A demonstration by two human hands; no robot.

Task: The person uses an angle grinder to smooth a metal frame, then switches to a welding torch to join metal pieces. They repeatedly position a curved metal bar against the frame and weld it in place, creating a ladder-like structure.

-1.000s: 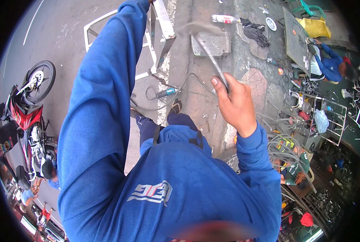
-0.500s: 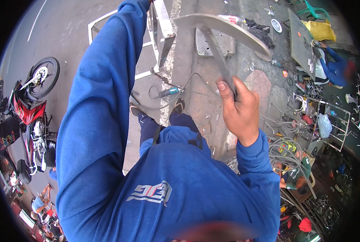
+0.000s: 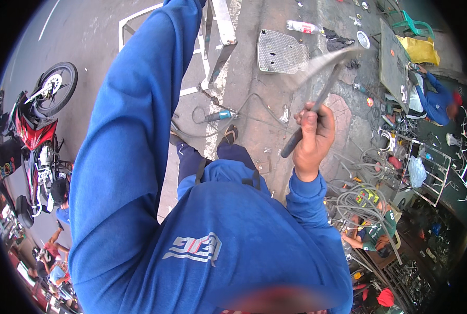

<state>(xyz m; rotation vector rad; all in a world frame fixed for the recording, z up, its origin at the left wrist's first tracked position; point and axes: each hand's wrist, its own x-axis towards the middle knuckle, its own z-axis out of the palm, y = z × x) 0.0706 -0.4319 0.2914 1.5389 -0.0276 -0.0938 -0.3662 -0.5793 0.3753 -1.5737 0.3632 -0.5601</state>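
Looking down from the head view: outdoor pavement of grey concrete (image 3: 254, 104) beside an asphalt road (image 3: 87, 31) with white painted lines; open-air workshop setting. Left edge: red motorcycle (image 3: 32, 131) parked on the road, front wheel toward the top. Left of centre: person's left arm in a blue sleeve (image 3: 134, 131), raised up out of the top edge; left hand out of view, grip cannot be told. Beside it: steel frame (image 3: 220, 36), pale square-section bars, standing on the kerb. Centre, on the ground: angle grinder (image 3: 218, 115) with teal body and a loose cable, near the person's feet. Upper centre: perforated metal plate (image 3: 280, 52) lying flat, plastic bottle (image 3: 302, 26) just beyond it. Right of centre: right hand (image 3: 312, 138), fingers wrapped tight in a fist around the lower part of a hammer (image 3: 317, 99). Hammer long axis diagonal, butt end low and left below the fist, head end high and right, motion-blurred; held in the air above the pavement, touching nothing else. Right: coiled hoses (image 3: 356, 201), metal racks (image 3: 427, 167), a green table (image 3: 393, 63), and other people in blue and green seated among the clutter.
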